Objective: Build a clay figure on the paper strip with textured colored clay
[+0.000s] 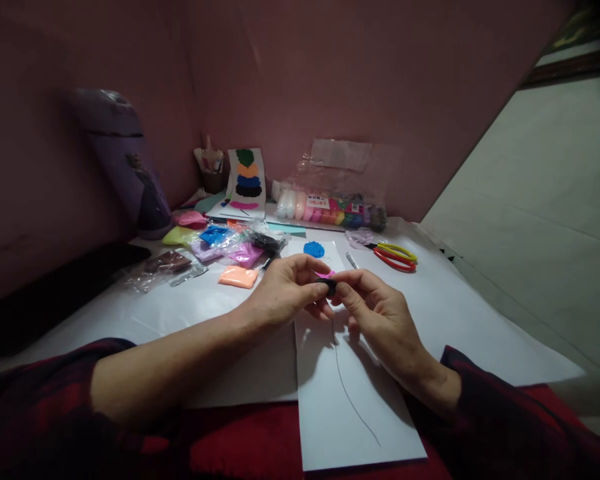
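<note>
Between the fingertips of my left hand [300, 287] and my right hand [375, 307] is a small lump of black modelling clay [329, 287]. Both hands pinch it just above a long sheet of white paper [340, 413]. A thin curved line [347, 393] runs down that sheet from beneath my fingers. Past my fingertips, a round blue clay patch [314, 249] sits on the paper, and a bit of pink clay [325, 274] shows behind the black lump. My hands hide the middle of the sheet.
Several clay packets, including an orange one [238, 277] and a blue one [215, 235], lie on the left. Red and yellow-handled scissors [395, 257] rest on the right. Behind stand a card with coloured clay bands [247, 180], a bag of clay [330, 207] and a purple container [125, 167].
</note>
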`<action>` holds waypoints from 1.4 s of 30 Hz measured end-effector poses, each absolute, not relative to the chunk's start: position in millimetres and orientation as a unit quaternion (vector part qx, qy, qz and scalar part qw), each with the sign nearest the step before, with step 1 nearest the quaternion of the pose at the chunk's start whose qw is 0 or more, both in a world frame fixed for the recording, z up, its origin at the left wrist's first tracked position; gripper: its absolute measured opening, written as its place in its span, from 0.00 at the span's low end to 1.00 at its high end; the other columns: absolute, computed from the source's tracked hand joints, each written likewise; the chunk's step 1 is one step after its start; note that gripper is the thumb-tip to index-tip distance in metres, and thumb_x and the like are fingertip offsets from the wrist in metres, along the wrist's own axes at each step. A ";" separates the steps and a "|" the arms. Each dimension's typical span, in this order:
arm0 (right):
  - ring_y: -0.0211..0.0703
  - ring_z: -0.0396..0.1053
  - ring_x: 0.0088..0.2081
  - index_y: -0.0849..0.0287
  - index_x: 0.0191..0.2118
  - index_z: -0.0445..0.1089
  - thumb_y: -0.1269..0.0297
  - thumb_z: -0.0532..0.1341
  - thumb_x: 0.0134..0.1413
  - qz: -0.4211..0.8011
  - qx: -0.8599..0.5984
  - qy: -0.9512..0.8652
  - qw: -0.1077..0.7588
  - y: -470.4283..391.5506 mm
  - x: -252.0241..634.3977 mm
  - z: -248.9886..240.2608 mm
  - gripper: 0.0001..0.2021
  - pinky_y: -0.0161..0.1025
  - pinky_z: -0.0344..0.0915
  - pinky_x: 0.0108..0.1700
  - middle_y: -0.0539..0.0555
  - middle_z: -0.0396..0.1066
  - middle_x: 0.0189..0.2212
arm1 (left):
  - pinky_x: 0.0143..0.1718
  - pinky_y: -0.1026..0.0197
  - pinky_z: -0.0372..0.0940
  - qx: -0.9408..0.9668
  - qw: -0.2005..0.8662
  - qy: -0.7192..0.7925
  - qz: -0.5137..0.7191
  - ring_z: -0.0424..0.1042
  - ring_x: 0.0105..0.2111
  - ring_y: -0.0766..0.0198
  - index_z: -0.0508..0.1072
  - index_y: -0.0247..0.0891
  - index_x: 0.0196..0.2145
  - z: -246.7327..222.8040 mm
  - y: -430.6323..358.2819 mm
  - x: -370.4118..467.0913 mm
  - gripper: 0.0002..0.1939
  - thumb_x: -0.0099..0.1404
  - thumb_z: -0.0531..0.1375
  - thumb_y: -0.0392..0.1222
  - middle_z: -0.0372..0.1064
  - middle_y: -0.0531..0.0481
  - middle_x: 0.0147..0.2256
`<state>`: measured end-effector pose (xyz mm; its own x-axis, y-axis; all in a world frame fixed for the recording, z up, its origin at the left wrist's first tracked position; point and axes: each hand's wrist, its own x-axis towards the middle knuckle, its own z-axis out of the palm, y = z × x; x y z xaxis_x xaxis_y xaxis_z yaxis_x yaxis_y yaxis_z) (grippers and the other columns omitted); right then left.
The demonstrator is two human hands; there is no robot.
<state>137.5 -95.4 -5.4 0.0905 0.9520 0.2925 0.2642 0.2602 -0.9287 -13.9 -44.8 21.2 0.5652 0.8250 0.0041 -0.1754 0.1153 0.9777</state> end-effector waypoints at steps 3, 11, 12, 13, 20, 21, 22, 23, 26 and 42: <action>0.37 0.67 0.27 0.56 0.38 0.71 0.58 0.61 0.57 0.316 -0.514 -0.608 0.516 -97.1 137.1 -5.3 0.08 0.33 0.59 0.21 0.52 0.72 0.32 | 0.23 0.63 0.68 0.561 0.674 0.315 0.363 0.74 0.20 0.63 0.65 0.30 0.33 23.6 -45.9 -13.9 0.08 0.56 0.59 0.25 0.70 0.51 0.19; 0.36 0.65 0.24 0.57 0.34 0.70 0.61 0.63 0.54 0.308 -0.523 -0.581 0.543 -93.2 138.7 -6.4 0.06 0.32 0.61 0.21 0.51 0.71 0.30 | 0.27 0.64 0.71 0.548 0.684 0.329 0.351 0.76 0.25 0.64 0.68 0.27 0.35 26.2 -48.6 -10.7 0.09 0.58 0.55 0.20 0.72 0.48 0.24; 0.35 0.64 0.23 0.58 0.35 0.70 0.60 0.63 0.54 0.320 -0.525 -0.568 0.547 -92.2 139.0 -6.2 0.07 0.32 0.61 0.20 0.51 0.71 0.30 | 0.26 0.63 0.71 0.542 0.692 0.326 0.347 0.76 0.26 0.63 0.69 0.26 0.36 26.1 -48.6 -10.8 0.10 0.59 0.54 0.20 0.73 0.48 0.25; 0.34 0.63 0.22 0.58 0.35 0.70 0.59 0.63 0.54 0.335 -0.525 -0.556 0.550 -91.4 139.1 -5.8 0.08 0.32 0.61 0.19 0.51 0.70 0.29 | 0.26 0.63 0.71 0.537 0.699 0.324 0.344 0.77 0.27 0.62 0.69 0.26 0.37 25.8 -48.3 -11.1 0.10 0.60 0.53 0.21 0.73 0.47 0.25; 0.32 0.60 0.20 0.58 0.33 0.70 0.58 0.64 0.52 0.356 -0.500 -0.544 0.571 -91.2 137.7 -3.2 0.09 0.30 0.60 0.17 0.49 0.68 0.26 | 0.23 0.64 0.70 0.539 0.711 0.284 0.350 0.77 0.28 0.59 0.72 0.28 0.37 16.8 -41.8 -16.0 0.10 0.56 0.64 0.32 0.74 0.45 0.28; 0.32 0.60 0.20 0.58 0.33 0.71 0.59 0.65 0.52 0.346 -0.498 -0.550 0.574 -91.5 137.6 -2.9 0.08 0.30 0.60 0.17 0.49 0.69 0.27 | 0.24 0.63 0.70 0.537 0.711 0.283 0.356 0.77 0.27 0.59 0.72 0.28 0.37 15.3 -40.9 -16.1 0.11 0.55 0.65 0.33 0.74 0.45 0.27; 0.32 0.60 0.21 0.58 0.32 0.72 0.59 0.65 0.52 0.335 -0.496 -0.556 0.577 -91.9 137.6 -2.5 0.07 0.30 0.60 0.18 0.49 0.69 0.27 | 0.24 0.63 0.70 0.534 0.711 0.285 0.358 0.76 0.27 0.59 0.72 0.29 0.37 13.9 -40.3 -15.9 0.12 0.54 0.65 0.32 0.75 0.46 0.27; 0.32 0.61 0.21 0.58 0.32 0.73 0.60 0.65 0.52 0.325 -0.494 -0.563 0.578 -92.4 137.5 -2.1 0.07 0.30 0.60 0.18 0.50 0.70 0.28 | 0.25 0.62 0.70 0.530 0.712 0.287 0.359 0.76 0.26 0.60 0.71 0.29 0.37 12.7 -39.7 -15.5 0.13 0.53 0.66 0.32 0.75 0.46 0.27; 0.32 0.62 0.20 0.58 0.33 0.75 0.62 0.64 0.52 0.325 -0.491 -0.572 0.570 -94.3 136.7 -1.0 0.06 0.32 0.61 0.18 0.51 0.71 0.30 | 0.27 0.61 0.70 0.531 0.711 0.290 0.358 0.76 0.25 0.61 0.71 0.29 0.36 10.2 -38.6 -14.3 0.12 0.52 0.65 0.30 0.75 0.46 0.26; 0.33 0.63 0.19 0.58 0.34 0.67 0.60 0.66 0.50 0.387 -0.492 -0.542 0.560 -95.0 134.6 -4.2 0.09 0.32 0.63 0.16 0.48 0.68 0.25 | 0.26 0.63 0.69 0.528 0.696 0.332 0.356 0.72 0.21 0.66 0.74 0.27 0.34 20.0 -42.9 -15.2 0.05 0.58 0.61 0.31 0.72 0.47 0.22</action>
